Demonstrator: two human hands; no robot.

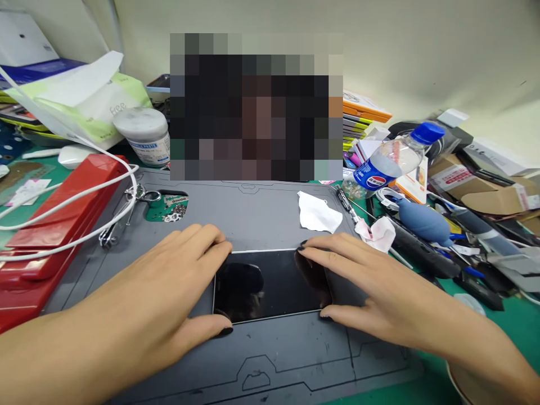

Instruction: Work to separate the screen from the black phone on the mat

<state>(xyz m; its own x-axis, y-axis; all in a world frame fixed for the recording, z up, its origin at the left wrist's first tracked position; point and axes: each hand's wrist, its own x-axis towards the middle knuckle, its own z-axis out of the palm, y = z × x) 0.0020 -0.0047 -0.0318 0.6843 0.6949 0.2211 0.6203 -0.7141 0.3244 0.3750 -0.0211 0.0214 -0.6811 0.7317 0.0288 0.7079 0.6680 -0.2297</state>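
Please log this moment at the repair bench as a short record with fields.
left hand: fingers on the left end of the phone
right hand: fingers on its right end
phone: dark screen up, flat on the grey mat
on mat: white wipe, tweezers
left of mat: red case, white cable
right of mat: water bottle, blue air blower

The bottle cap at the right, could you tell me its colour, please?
Blue; the bottle cap shows best in the head view.
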